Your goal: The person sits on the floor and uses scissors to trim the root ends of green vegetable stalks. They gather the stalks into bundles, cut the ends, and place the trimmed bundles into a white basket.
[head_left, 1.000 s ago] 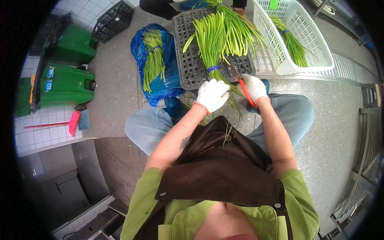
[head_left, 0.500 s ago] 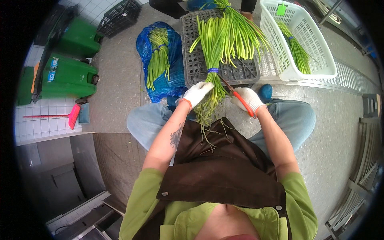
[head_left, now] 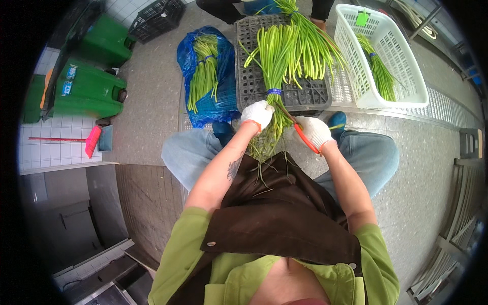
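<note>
In my white-gloved left hand (head_left: 257, 114) I grip the near end of a bundle of long green chive-like stalks (head_left: 273, 61), bound by a blue-purple band (head_left: 274, 91). It lies across an upturned dark plastic crate (head_left: 249, 56). My white-gloved right hand (head_left: 315, 133) is closed on orange-handled scissors (head_left: 302, 134); their dark blades reach the bundle just below the band. Whether the blades are apart cannot be seen. Thin loose ends hang from the bundle over my brown apron (head_left: 254, 203). More stalks (head_left: 312, 51) lie on the crate's far side.
Left of the crate, a blue plastic bag (head_left: 218, 104) holds banded stalks. A white basket (head_left: 414, 71) with another bundle stands at the right. Green bins (head_left: 89, 91) and a pink broom (head_left: 93, 141) are at the far left. A person's leg (head_left: 218, 9) shows beyond the crate.
My left hand has moved slightly right and up along the bundle, closer to the band. The scissors remain at the stalks. The whole view has shifted a little.
</note>
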`<state>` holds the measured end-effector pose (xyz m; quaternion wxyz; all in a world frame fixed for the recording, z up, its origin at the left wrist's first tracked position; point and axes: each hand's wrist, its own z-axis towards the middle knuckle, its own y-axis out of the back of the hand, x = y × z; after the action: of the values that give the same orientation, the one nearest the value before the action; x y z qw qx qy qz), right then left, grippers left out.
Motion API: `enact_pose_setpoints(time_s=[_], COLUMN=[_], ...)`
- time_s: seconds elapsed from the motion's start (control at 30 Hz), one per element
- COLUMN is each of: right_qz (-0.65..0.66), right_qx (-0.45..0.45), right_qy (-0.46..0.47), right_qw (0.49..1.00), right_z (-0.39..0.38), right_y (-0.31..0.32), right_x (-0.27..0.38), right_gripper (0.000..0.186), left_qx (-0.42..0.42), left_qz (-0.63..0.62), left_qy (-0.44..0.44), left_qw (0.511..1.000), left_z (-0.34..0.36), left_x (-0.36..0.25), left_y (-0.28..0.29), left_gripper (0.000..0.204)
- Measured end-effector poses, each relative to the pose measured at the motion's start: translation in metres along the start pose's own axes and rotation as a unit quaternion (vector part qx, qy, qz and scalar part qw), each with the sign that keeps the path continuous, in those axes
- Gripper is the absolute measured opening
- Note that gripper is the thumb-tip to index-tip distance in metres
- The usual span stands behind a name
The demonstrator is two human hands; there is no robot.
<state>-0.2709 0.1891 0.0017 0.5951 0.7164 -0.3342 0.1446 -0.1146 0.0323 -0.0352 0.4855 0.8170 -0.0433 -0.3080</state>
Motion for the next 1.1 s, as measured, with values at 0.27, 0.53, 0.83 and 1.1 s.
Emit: enact_pose_setpoints(time_s=[0.27, 0.53, 0.83, 1.1], right_qz=[-0.035, -0.008, -0.058, -0.045], right_qx=[0.011, 0.008, 0.023, 0.028], right_qy=[-0.012, -0.010, -0.013, -0.017], right_qw=[0.999, 1.000, 0.998, 0.998], right_z=[0.000, -0.003, -0.006, -0.004], right_y=[-0.005, -0.002, 0.008, 0.005], right_x=[-0.009, -0.006, -0.005, -0.003], right_gripper=[0.026, 0.029, 0.032, 0.031], left_qx=[0.067, 0.043, 0.149, 0.046], left_qz=[-0.041, -0.007, -0.463, 0.023], left_qy=[0.020, -0.017, 0.132, -0.007], left_qw=[0.997, 0.999, 0.864, 0.999], left_z=[-0.004, 0.013, 0.003, -0.002], left_x=[-0.014, -0.007, 0.013, -0.025], left_y=[0.015, -0.004, 0.019, 0.014], left_gripper=[0.056, 0.043, 0.012, 0.046])
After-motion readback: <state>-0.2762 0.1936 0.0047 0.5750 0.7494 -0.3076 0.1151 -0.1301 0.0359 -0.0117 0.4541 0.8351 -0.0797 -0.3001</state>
